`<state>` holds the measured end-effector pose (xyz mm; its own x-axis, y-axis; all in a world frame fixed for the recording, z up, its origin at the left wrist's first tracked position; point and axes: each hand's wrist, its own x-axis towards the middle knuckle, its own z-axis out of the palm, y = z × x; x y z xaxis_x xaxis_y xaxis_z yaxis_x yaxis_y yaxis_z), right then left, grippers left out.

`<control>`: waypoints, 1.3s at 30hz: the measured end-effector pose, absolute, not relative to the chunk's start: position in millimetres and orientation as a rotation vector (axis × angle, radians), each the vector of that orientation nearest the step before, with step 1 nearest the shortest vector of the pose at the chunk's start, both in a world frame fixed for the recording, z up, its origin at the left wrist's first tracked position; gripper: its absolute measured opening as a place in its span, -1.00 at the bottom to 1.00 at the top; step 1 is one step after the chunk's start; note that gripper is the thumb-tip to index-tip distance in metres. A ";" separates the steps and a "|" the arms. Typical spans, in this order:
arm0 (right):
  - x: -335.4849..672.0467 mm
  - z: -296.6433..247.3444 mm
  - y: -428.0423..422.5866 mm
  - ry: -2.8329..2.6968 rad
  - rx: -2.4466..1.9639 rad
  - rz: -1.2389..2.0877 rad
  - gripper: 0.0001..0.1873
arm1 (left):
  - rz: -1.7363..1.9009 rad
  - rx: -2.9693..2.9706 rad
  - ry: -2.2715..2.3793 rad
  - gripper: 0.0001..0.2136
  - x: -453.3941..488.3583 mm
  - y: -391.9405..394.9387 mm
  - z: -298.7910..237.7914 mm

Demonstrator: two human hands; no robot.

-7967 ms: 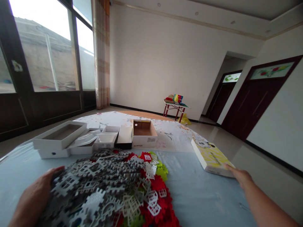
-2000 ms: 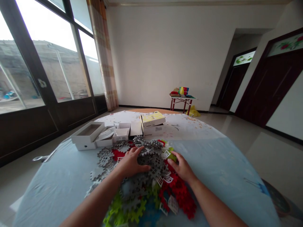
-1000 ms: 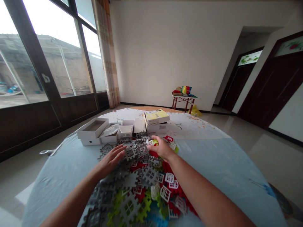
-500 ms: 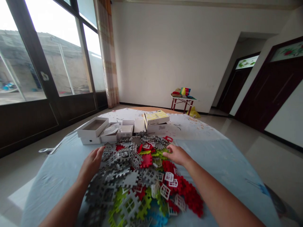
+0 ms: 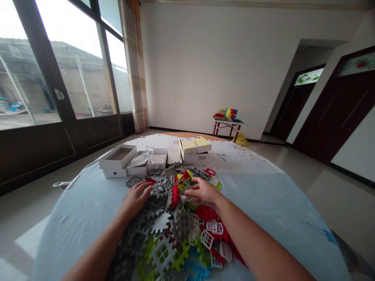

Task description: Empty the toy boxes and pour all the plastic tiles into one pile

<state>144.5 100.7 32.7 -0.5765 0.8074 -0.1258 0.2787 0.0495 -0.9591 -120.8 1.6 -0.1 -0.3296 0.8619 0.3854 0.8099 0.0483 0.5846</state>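
A heap of plastic interlocking building tiles lies on the table in front of me. Grey tiles (image 5: 161, 222) fill its left side and middle. Red tiles (image 5: 205, 212) and white window-frame pieces (image 5: 207, 239) lie along its right. Green tiles (image 5: 183, 253) and blue tiles (image 5: 197, 269) are at the near end. My left hand (image 5: 135, 199) is open, its fingers resting against the grey tiles on the heap's left side. On the other side, my right hand (image 5: 202, 191) presses against red and green tiles, with fingers apart. Several tiles between the hands are tipped upright.
White open boxes (image 5: 117, 154) stand behind the heap at the left, and a yellow-and-white box (image 5: 195, 145) lies tilted at the back. A pale blue cloth (image 5: 260, 203) covers the round table. A small side table (image 5: 227, 123) stands by the wall.
Both hands have moved inward, the left hand rightward and the right hand leftward. Tiles between them have been pushed closer together and some now stand on edge.
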 end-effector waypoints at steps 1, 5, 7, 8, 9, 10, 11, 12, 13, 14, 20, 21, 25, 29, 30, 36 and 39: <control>138.1 37.6 98.3 -1.878 -1.047 1.555 -0.16 | 1.154 1.785 2.217 -0.57 -120.7 2.2 0.3; 114.8 57.8 88.6 -1.964 -0.823 1.541 -0.29 | 1.137 1.814 2.194 -0.56 -124.0 3.5 2.7; 112.4 66.2 86.2 -2.027 -0.741 1.459 -0.37 | 1.136 1.804 2.211 -0.55 -129.7 2.9 4.4; 114.9 68.9 86.5 -2.050 -0.724 1.382 -0.41 | 1.138 1.786 2.234 -0.54 -133.8 2.5 5.2; 119.8 70.1 88.0 -2.057 -0.723 1.292 -0.46 | 1.141 1.761 2.266 -0.52 -138.5 2.1 5.8; 127.1 69.5 90.6 -2.051 -0.736 1.205 -0.50 | 1.142 1.730 2.301 -0.51 -143.6 1.9 6.2; 136.2 66.8 94.3 -2.034 -0.760 1.131 -0.54 | 1.139 1.699 2.335 -0.50 -148.6 2.0 6.1; 146.7 62.0 98.6 -2.009 -0.795 1.077 -0.57 | 1.133 1.672 2.362 -0.50 -153.0 2.7 5.6; 158.1 55.3 103.2 -1.977 -0.839 1.047 -0.60 | 1.121 1.651 2.377 -0.49 -156.4 3.7 4.6; 170.0 47.1 107.6 -1.945 -0.890 1.024 -0.60 | 1.106 1.638 2.380 -0.47 -158.3 5.3 3.2; 229.9 -4.4 117.6 -1.878 -1.056 0.959 -0.62 | 1.032 1.667 2.261 -0.37 -137.0 14.2 -0.4; 235.7 -9.9 117.3 -1.866 -1.064 0.961 -0.62 | 1.029 1.678 2.233 -0.38 -130.9 14.5 1.2; 246.7 -21.6 116.3 -1.817 -1.085 0.987 -0.58 | 1.023 1.714 2.120 -0.41 -116.4 14.3 12.3; 248.4 -17.3 109.4 -1.826 -1.088 0.939 -0.55 | 1.076 1.676 2.149 -0.41 -122.4 6.8 25.5; 249.0 -12.8 105.2 -1.852 -1.086 0.926 -0.54 | 1.095 1.653 2.180 -0.39 -124.9 1.2 28.8; 247.8 34.8 60.4 -2.309 -0.881 0.976 -0.14 | 0.768 1.806 2.288 -0.35 -117.7 -69.0 39.1; 234.8 46.9 36.5 -2.556 -0.708 0.911 0.17 | 0.536 2.126 2.085 -0.10 -96.3 -103.1 36.3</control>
<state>234.8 36.5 46.9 -0.8196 0.5550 0.1425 0.3397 0.6709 -0.6591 -96.3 -103.1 36.3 -0.0092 0.9857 0.1680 0.9447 -0.0465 0.3247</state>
